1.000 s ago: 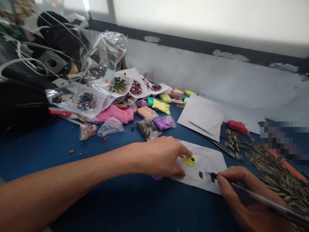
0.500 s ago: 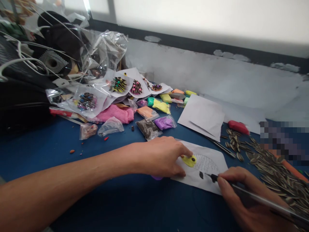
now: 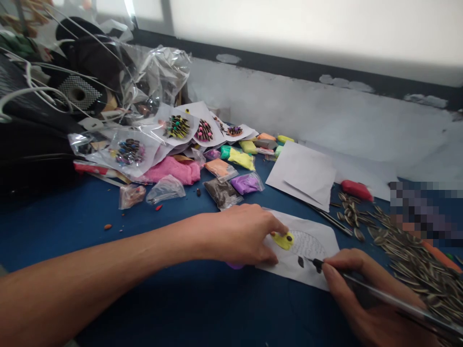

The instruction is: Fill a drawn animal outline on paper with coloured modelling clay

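A white paper sheet (image 3: 289,267) lies on the blue table, bearing a pencil-like outline filled with small strokes. Yellow clay (image 3: 283,242) with a dark round eye forms the head of the drawn animal, and dark foot-like pieces sit below. My left hand (image 3: 246,233) rests on the sheet's left part, fingers spread, index fingertip touching the yellow clay. Between the fingers of my right hand (image 3: 356,284) is a pen (image 3: 379,289) with a clear barrel and black grip; its tip is at the drawing's lower edge. Something purple peeks out under my left wrist.
Sunflower seeds (image 3: 415,270) are heaped at the right beside red clay (image 3: 357,190). Blank paper (image 3: 304,171) and a thin metallic rod (image 3: 333,220) lie behind the drawing. Bagged clay (image 3: 248,183), seed-decorated figures on paper (image 3: 177,126) and a black bag (image 3: 32,159) occupy the left and back.
My right hand and the pen have shifted very slightly left along the drawing's lower edge. My left hand keeps its place on the paper.
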### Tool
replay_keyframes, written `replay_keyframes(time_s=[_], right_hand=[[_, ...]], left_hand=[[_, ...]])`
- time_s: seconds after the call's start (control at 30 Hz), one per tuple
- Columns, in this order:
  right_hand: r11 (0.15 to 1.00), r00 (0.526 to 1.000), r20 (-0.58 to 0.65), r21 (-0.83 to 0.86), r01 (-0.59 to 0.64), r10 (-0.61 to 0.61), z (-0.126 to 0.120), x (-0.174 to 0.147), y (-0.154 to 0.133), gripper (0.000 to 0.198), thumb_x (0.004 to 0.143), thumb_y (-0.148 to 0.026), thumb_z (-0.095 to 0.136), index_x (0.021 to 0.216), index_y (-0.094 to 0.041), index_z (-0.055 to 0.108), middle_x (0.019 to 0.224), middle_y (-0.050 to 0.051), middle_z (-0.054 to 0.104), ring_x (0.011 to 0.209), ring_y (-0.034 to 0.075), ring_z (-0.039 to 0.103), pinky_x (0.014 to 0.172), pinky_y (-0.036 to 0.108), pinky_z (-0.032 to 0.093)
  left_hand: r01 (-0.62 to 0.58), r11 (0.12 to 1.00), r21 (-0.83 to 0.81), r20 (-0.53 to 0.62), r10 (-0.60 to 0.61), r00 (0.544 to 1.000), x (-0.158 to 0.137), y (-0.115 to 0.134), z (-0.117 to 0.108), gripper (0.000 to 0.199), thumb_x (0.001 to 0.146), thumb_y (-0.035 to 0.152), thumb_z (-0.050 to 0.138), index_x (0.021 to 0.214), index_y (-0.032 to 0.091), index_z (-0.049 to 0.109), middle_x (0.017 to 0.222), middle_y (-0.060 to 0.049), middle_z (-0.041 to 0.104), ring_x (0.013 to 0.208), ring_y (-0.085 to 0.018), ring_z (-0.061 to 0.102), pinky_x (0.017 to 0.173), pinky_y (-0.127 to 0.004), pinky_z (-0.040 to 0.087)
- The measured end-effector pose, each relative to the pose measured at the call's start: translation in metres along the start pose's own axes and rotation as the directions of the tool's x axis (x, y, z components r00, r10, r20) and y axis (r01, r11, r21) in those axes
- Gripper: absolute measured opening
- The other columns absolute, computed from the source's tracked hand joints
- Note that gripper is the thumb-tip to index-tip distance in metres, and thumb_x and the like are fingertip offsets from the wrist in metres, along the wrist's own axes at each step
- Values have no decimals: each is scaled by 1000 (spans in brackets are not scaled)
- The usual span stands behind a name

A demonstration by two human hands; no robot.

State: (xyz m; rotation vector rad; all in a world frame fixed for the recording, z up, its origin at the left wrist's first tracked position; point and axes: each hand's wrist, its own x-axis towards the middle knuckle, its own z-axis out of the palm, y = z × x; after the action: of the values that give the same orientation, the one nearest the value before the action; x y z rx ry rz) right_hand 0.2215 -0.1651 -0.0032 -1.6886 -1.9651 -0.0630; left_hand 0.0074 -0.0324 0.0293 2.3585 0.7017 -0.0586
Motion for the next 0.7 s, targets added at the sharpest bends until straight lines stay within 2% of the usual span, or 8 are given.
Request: replay_keyframes(time_s=[0.1, 0.3, 0.43, 0.53, 0.6, 0.7], right_hand=[[1000, 1000, 14, 4, 2, -2, -1, 0, 0, 6, 88, -30, 58, 83, -27, 58, 71, -4, 66, 61, 13, 67, 54, 21, 51], [998, 996, -65, -31, -55, 53, -2, 6, -5, 10, 86, -33, 57, 79, -27, 59, 67, -4, 64, 52, 13, 62, 46, 23, 47], [982, 979, -119, -70, -174, 165, -6, 6, -6, 16, 86, -38, 55, 76, -26, 60, 67, -2, 64, 50, 14, 60, 43, 25, 47], [950, 951, -139, -108, -292, 277, -10, 4, -3, 21, 85, -44, 53, 77, -26, 61, 63, -2, 63, 44, 14, 56, 35, 25, 42], [953, 958, -114, -126, -276, 263, -10, 2, 1, 21, 84, -44, 54, 77, -26, 61, 63, -2, 64, 43, 14, 58, 34, 25, 42], [974, 979, -74, -115, -197, 190, -8, 1, 4, 18, 85, -41, 55, 77, -26, 61, 69, -2, 68, 54, 15, 65, 45, 25, 50]], left_hand=[[3, 1000, -7, 9, -2, 1000, 0, 1, -1, 59, 77, 33, 65, 135, 25, 57, 63, -1, 64, 57, -15, 58, 66, -26, 42], [-11, 1000, -7, 4, 11, 1000, 0, 1, -2, 58, 78, 33, 65, 135, 24, 57, 66, -2, 65, 60, -15, 59, 66, -26, 43], [-15, 1000, -20, 7, 15, 1000, 0, 0, -2, 59, 77, 34, 65, 135, 23, 57, 65, -2, 65, 60, -16, 59, 67, -27, 43], [-10, 1000, -22, 17, 10, 1000, 0, 0, -2, 60, 78, 34, 65, 136, 23, 56, 66, -2, 66, 61, -16, 60, 66, -27, 43], [-1, 1000, -24, 23, 2, 1000, 0, 1, -2, 60, 78, 33, 64, 136, 24, 55, 67, -3, 66, 61, -16, 60, 65, -27, 42], [8, 1000, -15, 19, -8, 1000, -1, 2, -3, 60, 78, 34, 65, 136, 24, 55, 67, -3, 66, 59, -16, 58, 65, -27, 42]])
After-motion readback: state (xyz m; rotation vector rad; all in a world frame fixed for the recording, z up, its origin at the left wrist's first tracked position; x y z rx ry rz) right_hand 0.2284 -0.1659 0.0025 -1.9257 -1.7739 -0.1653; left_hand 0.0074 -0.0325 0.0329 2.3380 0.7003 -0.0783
